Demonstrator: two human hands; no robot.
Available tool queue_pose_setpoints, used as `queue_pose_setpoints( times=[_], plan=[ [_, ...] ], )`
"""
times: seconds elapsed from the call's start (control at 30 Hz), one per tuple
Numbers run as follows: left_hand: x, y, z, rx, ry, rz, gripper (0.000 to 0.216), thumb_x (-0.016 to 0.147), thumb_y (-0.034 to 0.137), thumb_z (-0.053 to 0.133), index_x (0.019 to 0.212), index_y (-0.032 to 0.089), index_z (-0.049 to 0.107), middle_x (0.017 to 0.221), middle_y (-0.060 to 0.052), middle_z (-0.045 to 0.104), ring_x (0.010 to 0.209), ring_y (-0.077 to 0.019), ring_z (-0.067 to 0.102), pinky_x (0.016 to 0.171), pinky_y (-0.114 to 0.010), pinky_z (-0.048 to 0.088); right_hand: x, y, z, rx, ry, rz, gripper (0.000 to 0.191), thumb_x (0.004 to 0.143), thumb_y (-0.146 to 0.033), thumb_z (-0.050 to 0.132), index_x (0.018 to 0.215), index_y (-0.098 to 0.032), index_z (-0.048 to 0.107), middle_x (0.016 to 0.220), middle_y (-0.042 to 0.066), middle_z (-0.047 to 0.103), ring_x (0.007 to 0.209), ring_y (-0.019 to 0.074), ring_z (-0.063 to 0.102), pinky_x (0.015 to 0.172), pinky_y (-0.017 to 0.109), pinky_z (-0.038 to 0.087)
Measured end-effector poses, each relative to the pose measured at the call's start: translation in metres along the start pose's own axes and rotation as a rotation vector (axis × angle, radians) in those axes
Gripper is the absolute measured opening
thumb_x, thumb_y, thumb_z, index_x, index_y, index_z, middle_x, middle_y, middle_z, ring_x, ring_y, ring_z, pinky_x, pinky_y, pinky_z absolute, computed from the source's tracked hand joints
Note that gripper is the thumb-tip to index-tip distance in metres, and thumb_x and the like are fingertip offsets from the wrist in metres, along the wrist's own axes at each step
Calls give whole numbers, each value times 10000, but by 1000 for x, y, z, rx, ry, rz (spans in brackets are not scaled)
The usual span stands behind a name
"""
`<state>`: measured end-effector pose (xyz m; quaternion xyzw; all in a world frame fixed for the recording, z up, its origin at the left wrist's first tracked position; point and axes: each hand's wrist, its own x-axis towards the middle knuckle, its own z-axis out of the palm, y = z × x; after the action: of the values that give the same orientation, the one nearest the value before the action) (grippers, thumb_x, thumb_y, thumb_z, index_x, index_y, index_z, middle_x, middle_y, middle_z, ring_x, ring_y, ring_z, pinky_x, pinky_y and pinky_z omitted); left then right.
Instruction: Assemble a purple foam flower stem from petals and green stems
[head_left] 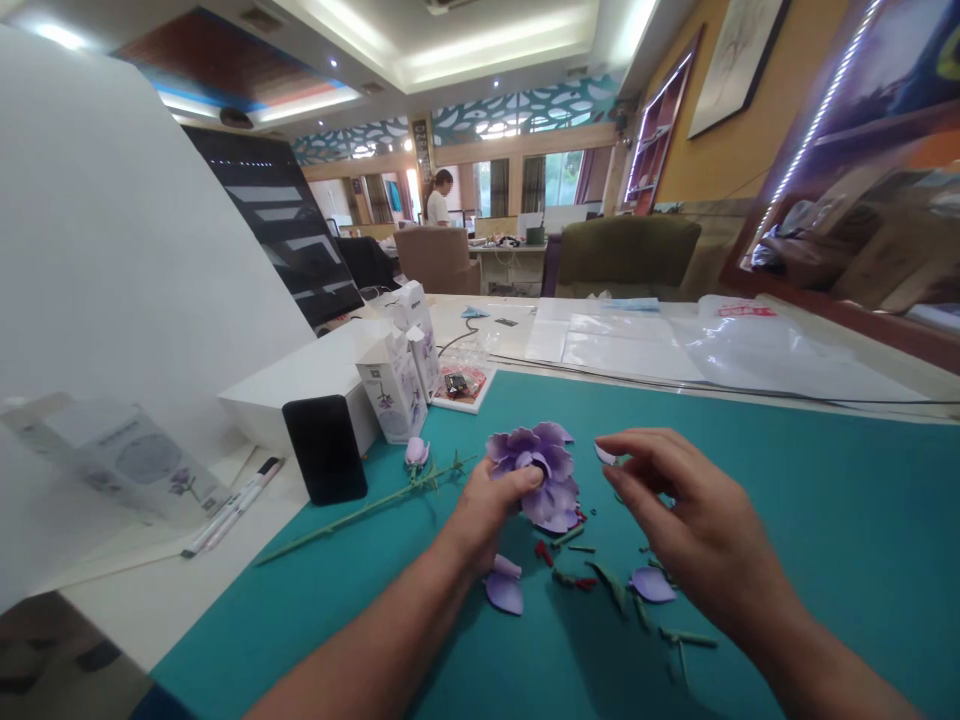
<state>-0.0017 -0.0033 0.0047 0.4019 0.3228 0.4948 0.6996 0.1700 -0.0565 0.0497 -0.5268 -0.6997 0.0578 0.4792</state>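
My left hand [484,510] is closed around a purple artificial flower [559,490], its thumb pressed near the dark hole at the flower's centre. Layered, ruffled petals face up and toward me. To the right, my right hand [682,500] hovers with thumb and index finger apart. A small pale petal piece [605,454] shows in the gap between those fingertips; whether they touch it I cannot tell. Beneath the hands lie a loose purple petal [504,593], another petal [652,585], green stem pieces [688,637], a green leaf [609,586] and small red bits [544,552].
On the green mat [825,520], a long green stem [337,526] lies left of a purple flower bud [417,453]. A black tablet-like panel [325,450] leans against a white box. Flower-printed cartons [394,390] and a small tray [469,405] stand behind. A person [439,200] is far off.
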Motion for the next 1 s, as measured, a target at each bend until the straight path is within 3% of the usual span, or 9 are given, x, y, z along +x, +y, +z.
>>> queue_pose_setpoints(
  times=[0.1,0.17,0.27,0.33,0.43,0.6,1.0],
  plan=[
    [2,0,1,-88,36,-72,464,554,279,794,964,125,644,823,-51,679,693,-148,597,686,-264,450,7,15,3,118,-83,190,258,837,-403,538,972,-215,650,893,78,672,678,178,609,560,299,498],
    [2,0,3,-122,46,-116,412,551,279,793,906,127,650,765,-31,672,637,-126,576,656,-247,440,9,26,9,195,-152,283,323,811,-437,553,1021,-205,632,996,95,668,781,200,619,622,319,510],
    [1,0,5,-150,35,-176,377,551,276,790,874,132,660,732,-23,673,626,-127,582,648,-242,436,10,38,20,286,-298,372,405,806,-452,541,1122,-202,586,1119,101,635,895,213,609,732,354,507],
    [0,1,6,-153,12,-194,364,545,259,789,863,131,668,720,-24,677,619,-128,585,650,-245,439,9,41,26,342,-384,405,412,818,-449,524,1141,-198,568,1084,92,642,899,210,608,756,361,498],
    [-1,0,8,-143,-10,-194,287,545,251,781,774,120,669,637,-12,652,554,-107,549,614,-232,433,8,42,31,385,-394,399,348,810,-453,534,1019,-182,595,939,70,661,855,204,606,737,344,489],
    [0,-4,9,-110,16,-180,280,530,241,779,759,122,669,637,-9,649,564,-107,551,595,-223,431,4,38,34,250,-353,341,296,796,-472,544,787,-184,609,733,23,616,683,165,554,605,289,438],
    [0,-10,6,-59,9,-205,372,553,241,771,887,138,644,766,-22,659,667,-125,585,636,-235,445,1,29,27,65,-300,216,247,853,-423,513,830,-199,615,784,31,627,668,162,564,601,296,460]
  ],
)
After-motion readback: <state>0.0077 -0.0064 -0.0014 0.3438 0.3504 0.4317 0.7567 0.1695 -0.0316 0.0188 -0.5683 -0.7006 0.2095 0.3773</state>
